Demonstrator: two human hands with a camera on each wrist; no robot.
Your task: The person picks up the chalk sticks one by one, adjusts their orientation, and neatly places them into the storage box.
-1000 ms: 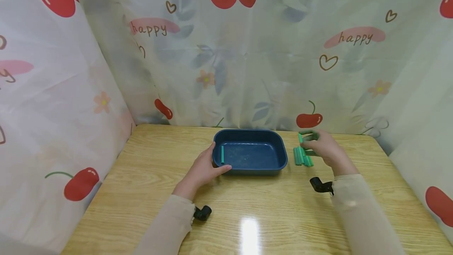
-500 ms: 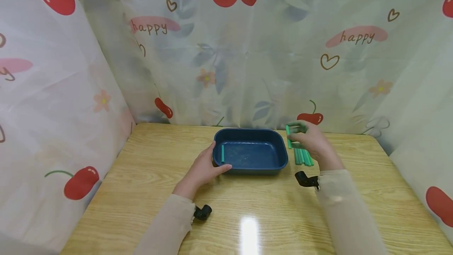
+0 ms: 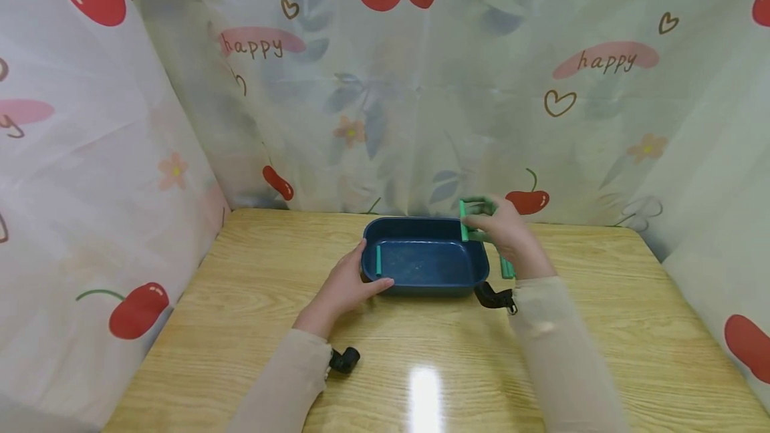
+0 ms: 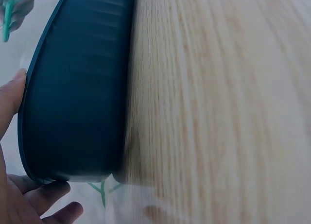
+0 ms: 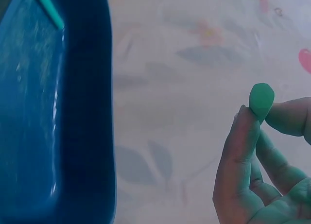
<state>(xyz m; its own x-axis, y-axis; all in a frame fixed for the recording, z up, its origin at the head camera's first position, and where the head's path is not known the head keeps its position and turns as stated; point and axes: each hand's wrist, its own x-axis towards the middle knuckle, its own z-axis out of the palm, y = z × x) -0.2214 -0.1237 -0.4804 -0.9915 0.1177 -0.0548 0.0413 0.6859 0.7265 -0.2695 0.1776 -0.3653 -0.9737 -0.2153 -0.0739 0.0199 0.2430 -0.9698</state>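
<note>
A dark blue, rectangular plastic tub [image 3: 430,291] stands near the back of the table. My left hand [image 3: 341,286] holds its left end, thumb [image 4: 11,98] along the near rim and fingers around the end wall. Between the thumb and fingers of my right hand [image 3: 504,227] is a slim green stick [image 3: 464,222], held upright over the tub's back right corner. The right wrist view shows this stick end-on as a rounded green tip [image 5: 261,100]. Another green stick [image 3: 378,261] lies inside the tub at its left end.
More green sticks [image 3: 507,268] lie on the wooden table [image 3: 421,346] right of the tub, partly hidden by my right hand. A printed cherry curtain [image 3: 415,119] hangs right behind the table and along both sides.
My right hand has lifted one green stick off the pile and carried it left, from beside the tub to over its right end. My left hand stays in place on the tub.
</note>
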